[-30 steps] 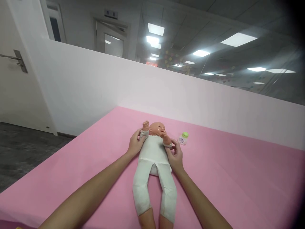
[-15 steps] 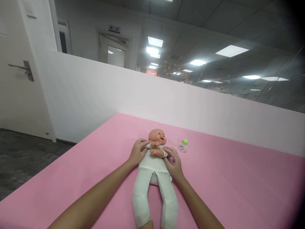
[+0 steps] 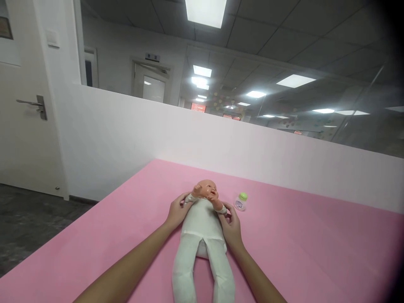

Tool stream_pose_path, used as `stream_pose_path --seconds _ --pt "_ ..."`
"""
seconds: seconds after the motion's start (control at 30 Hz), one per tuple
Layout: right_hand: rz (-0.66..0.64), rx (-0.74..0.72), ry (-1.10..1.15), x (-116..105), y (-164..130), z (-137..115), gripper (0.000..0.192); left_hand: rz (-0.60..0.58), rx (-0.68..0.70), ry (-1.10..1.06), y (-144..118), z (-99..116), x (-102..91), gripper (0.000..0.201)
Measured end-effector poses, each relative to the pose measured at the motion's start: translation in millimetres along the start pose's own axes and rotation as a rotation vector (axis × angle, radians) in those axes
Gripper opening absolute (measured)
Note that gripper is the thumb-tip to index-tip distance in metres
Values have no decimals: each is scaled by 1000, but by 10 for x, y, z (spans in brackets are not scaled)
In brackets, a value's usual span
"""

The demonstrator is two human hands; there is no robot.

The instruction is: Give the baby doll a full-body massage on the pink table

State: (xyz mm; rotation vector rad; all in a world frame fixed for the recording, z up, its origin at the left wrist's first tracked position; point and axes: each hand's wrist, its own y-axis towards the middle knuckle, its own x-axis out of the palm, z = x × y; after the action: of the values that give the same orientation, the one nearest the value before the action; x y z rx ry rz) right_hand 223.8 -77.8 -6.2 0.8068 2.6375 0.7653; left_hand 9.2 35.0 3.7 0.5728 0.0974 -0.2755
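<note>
Fingers of the left hand curl around the doll's arm at the sleeve, clamped on it at about nine o'clock from the doll's chest. That arm of the doll is bent, its small fist raised beside the head. Lying face up on the pink table, the doll has its head at twelve o'clock and its legs toward six o'clock, running out of the bottom edge; it wears a white one-piece suit. At three o'clock from the chest, the right hand grips the doll's other arm, fingers closed around the sleeve near the wrist, with the palm resting against the doll's side. Both forearms reach in from five and seven o'clock. Just beyond the right hand, at about two o'clock from the doll's head, a small bottle with a green cap lies on the pink surface, apart from the doll. Behind the table runs a white partition wall.
</note>
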Motion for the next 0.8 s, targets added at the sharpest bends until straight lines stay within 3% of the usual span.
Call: stream_pose_path --seconds 0.23,0.43,0.53,0.7,0.8 --pt "170 167 190 -65 61 -8 42 184 -203 -177 72 -198 -19 47" --pt "186 180 209 -75 44 -6 42 179 -222 -124 52 -181 -17 43" --pt "93 87 130 -55 15 -29 39 91 -150 -72 35 -124 -3 40" --pt "-181 -284 -122 -55 -13 -82 36 -69 82 117 12 -41 22 34" --pt "-192 -316 -142 -65 -11 -90 40 -72 97 138 7 -19 24 36"
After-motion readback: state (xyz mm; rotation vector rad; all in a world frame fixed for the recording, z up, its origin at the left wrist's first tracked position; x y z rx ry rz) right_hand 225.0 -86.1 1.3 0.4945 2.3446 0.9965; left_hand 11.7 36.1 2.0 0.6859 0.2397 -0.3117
